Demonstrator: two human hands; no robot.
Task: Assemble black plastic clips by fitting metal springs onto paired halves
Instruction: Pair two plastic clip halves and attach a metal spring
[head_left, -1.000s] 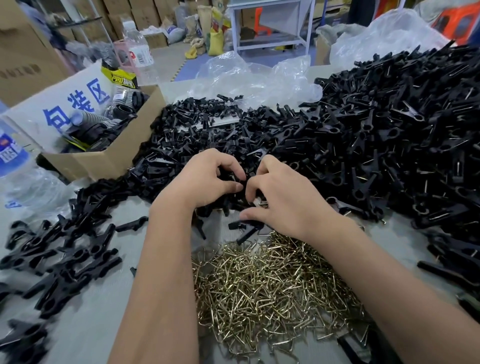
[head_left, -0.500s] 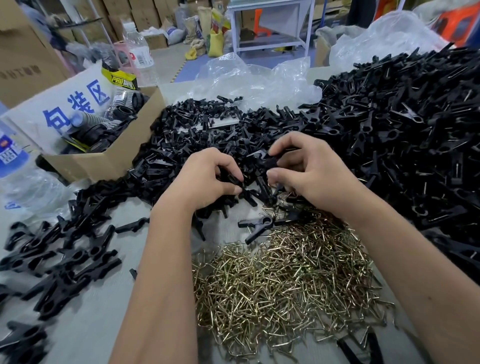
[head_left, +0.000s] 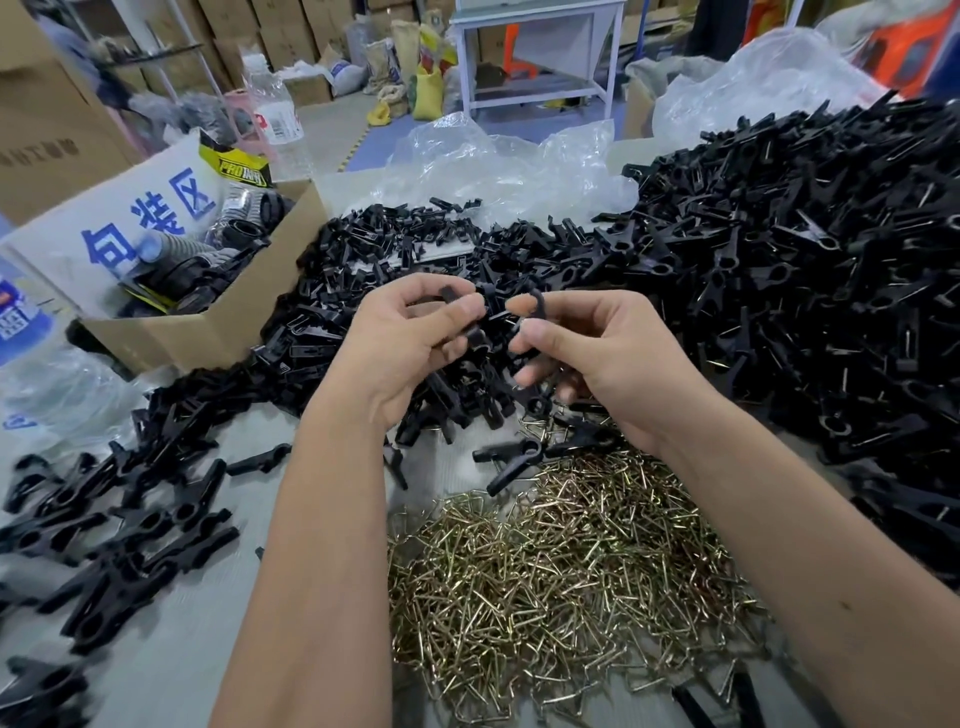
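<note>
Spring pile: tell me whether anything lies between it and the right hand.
Little does. The right hand holds a clip half above the table, and the spring pile lies open just below it. Only a few loose black clip pieces sit at the pile's far edge.

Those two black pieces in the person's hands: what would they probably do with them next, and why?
Probably bring the two together and line them up as a pair. The left hand pinches one black clip half and the right hand pinches another half, held slightly apart above the table. Neither hand holds a spring yet; the pile of metal springs lies just below.
</note>
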